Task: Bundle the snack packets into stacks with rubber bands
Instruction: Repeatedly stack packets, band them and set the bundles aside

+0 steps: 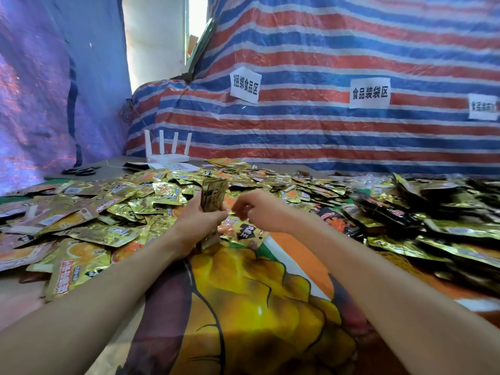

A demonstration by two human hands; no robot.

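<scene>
Left hand (pixel 196 223) grips upright packet stack (pixel 213 196); right hand (pixel 255 209) curled just beside, grasp unclear

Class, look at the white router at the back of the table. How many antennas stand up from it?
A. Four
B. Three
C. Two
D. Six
A: the white router has four upright antennas in a row, standing beyond the spread of snack packets.

A red, white and blue striped tarpaulin (pixel 351 50) is hung across the upper right, with white paper signs (pixel 369 93) fixed on it. Daylight is admitted through an opening (pixel 196 23) at upper left.
</scene>
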